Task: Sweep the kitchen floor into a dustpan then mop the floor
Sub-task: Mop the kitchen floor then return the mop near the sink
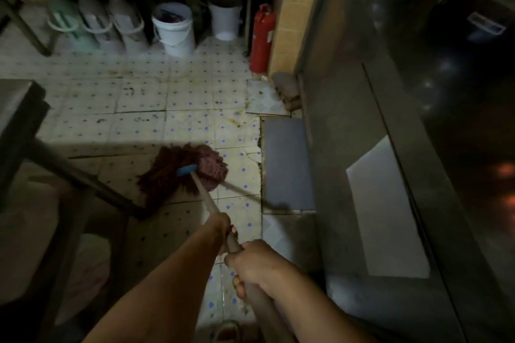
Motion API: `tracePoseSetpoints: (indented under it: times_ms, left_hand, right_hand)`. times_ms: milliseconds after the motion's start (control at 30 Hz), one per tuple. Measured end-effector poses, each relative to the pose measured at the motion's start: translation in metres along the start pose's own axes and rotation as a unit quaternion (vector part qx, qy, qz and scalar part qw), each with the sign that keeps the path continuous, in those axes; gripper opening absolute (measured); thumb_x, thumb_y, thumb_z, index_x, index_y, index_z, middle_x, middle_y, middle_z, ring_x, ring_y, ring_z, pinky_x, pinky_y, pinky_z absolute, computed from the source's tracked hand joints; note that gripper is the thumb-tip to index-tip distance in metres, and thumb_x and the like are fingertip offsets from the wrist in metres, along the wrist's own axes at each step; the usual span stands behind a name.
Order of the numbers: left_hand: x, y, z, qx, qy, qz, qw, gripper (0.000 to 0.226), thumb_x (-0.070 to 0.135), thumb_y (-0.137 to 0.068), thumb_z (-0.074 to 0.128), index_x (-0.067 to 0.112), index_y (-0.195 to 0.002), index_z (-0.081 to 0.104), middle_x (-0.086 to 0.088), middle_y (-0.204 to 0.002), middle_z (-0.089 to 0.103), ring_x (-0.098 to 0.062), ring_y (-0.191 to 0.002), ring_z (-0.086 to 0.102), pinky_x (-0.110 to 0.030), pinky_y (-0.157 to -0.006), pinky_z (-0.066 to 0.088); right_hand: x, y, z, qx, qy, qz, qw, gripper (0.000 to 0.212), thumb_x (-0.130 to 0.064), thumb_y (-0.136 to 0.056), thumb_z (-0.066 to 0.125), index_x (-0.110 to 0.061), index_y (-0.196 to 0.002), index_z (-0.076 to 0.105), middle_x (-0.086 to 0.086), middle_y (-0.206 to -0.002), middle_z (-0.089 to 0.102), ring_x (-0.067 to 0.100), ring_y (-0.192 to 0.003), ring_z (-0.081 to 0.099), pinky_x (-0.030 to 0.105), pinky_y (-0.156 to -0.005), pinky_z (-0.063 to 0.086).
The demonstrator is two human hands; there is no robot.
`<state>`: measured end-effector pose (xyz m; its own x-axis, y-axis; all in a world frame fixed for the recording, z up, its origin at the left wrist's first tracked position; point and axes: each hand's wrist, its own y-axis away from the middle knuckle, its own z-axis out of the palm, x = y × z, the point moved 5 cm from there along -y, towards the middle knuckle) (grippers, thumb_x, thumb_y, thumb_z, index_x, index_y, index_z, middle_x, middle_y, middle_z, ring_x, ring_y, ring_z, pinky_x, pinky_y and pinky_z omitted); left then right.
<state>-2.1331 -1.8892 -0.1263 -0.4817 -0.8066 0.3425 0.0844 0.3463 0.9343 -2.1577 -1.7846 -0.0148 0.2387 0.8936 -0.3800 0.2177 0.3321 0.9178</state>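
A dark red string mop head [181, 172] lies on the tiled floor [145, 125], fixed by a blue socket [186, 170] to a long handle [204, 198]. My left hand [220, 227] grips the handle further down its length, toward the mop head. My right hand [255, 264] grips it closer to me. The mop sits beside the slanted leg of a metal table at the left. Brown stains mark the tiles ahead and to the right of the mop.
Several white buckets [174, 28] stand under a steel counter at the back. A red fire extinguisher [262, 39] leans by a tiled pillar. A metal table [19, 120] fills the left; a dark steel cabinet [418, 147] lines the right. A grey tile patch [287, 161] lies right of the mop.
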Motion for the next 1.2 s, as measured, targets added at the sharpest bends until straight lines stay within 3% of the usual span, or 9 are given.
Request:
tracePoseSetpoints:
  times_ms: [133,200,267,400,567,867,1033,1133,1200]
  left_hand:
    - [0.007,0.011,0.063,-0.067,-0.009,-0.014,0.998,0.037,0.017,-0.102,0.025,0.007,-0.069,0.036,-0.003,-0.031,0.036,-0.013,-0.038,0.036,-0.019,-0.044,0.029]
    - [0.015,0.012,0.089,-0.092,-0.036,-0.003,0.995,0.035,0.016,-0.102,0.024,0.007,-0.072,0.038,-0.005,-0.043,0.039,-0.013,-0.031,0.037,-0.012,-0.036,0.031]
    - [0.024,0.011,0.109,-0.118,-0.045,-0.004,0.992,0.031,0.013,-0.102,0.026,0.006,-0.076,0.041,-0.006,-0.055,0.037,-0.014,-0.04,0.036,-0.009,-0.03,0.03]
    - [0.042,-0.005,0.12,-0.152,-0.039,0.0,0.988,0.033,0.006,-0.099,0.031,0.006,-0.067,0.039,-0.008,-0.059,0.037,-0.015,-0.04,0.037,-0.009,-0.029,0.03]
    - [0.063,0.004,0.096,-0.124,0.002,0.054,0.991,0.032,0.006,-0.1,0.032,0.003,-0.07,0.044,-0.01,-0.063,0.04,-0.017,-0.053,0.036,-0.025,-0.046,0.036]
    - [0.069,-0.02,-0.02,-0.016,0.112,0.051,0.992,0.024,0.013,-0.101,0.034,0.002,-0.082,0.044,-0.009,-0.059,0.04,-0.014,-0.027,0.042,-0.014,-0.031,0.032]
    - [0.063,-0.045,-0.089,0.066,0.145,0.048,0.986,0.03,0.009,-0.1,0.034,-0.001,-0.074,0.044,-0.01,-0.063,0.04,-0.02,-0.046,0.042,-0.024,-0.042,0.036]
    - [0.062,-0.054,-0.11,0.099,0.145,0.047,0.983,0.025,0.014,-0.102,0.037,0.0,-0.083,0.047,-0.011,-0.067,0.042,-0.021,-0.057,0.04,-0.03,-0.055,0.042]
    - [0.065,-0.058,-0.112,0.092,0.131,0.041,0.986,0.023,0.012,-0.102,0.037,0.002,-0.084,0.047,-0.01,-0.068,0.042,-0.02,-0.057,0.04,-0.027,-0.047,0.041]
  right_hand:
    - [0.008,-0.002,-0.044,0.064,-0.008,0.025,0.998,0.013,-0.024,-0.089,0.056,-0.015,-0.096,0.06,0.001,-0.049,0.056,0.012,-0.035,0.051,0.018,-0.043,0.041]
    - [0.008,-0.006,-0.062,0.084,-0.022,0.038,0.995,0.009,-0.025,-0.089,0.056,-0.017,-0.092,0.058,0.003,-0.052,0.056,0.015,-0.042,0.053,0.023,-0.049,0.043]
    - [0.005,-0.012,-0.077,0.107,-0.045,0.05,0.992,0.009,-0.022,-0.089,0.054,-0.015,-0.086,0.059,0.002,-0.05,0.053,0.016,-0.043,0.05,0.024,-0.05,0.042]
    - [-0.01,-0.02,-0.086,0.11,-0.073,0.065,0.989,0.015,-0.019,-0.092,0.052,-0.013,-0.078,0.054,0.0,-0.052,0.046,0.011,-0.041,0.044,0.02,-0.043,0.038]
    - [-0.041,-0.011,-0.074,0.087,-0.042,0.054,0.994,0.018,-0.015,-0.095,0.049,-0.012,-0.077,0.05,0.002,-0.06,0.045,0.011,-0.044,0.043,0.017,-0.038,0.036]
    - [-0.081,-0.036,0.013,-0.001,0.081,0.003,0.997,0.011,-0.009,-0.094,0.044,-0.016,-0.102,0.048,0.008,-0.073,0.049,0.015,-0.05,0.05,0.025,-0.049,0.047]
    - [-0.092,-0.056,0.059,-0.071,0.138,-0.008,0.988,0.017,-0.013,-0.096,0.045,-0.014,-0.079,0.042,0.007,-0.071,0.047,0.016,-0.052,0.049,0.019,-0.04,0.041]
    - [-0.1,-0.066,0.071,-0.09,0.15,-0.025,0.984,0.002,-0.015,-0.096,0.044,-0.015,-0.099,0.044,0.004,-0.075,0.046,0.015,-0.055,0.048,0.018,-0.038,0.038]
    - [-0.104,-0.074,0.071,-0.094,0.153,-0.047,0.983,0.012,-0.019,-0.097,0.044,-0.016,-0.109,0.046,0.004,-0.081,0.049,0.013,-0.055,0.047,0.02,-0.041,0.038]
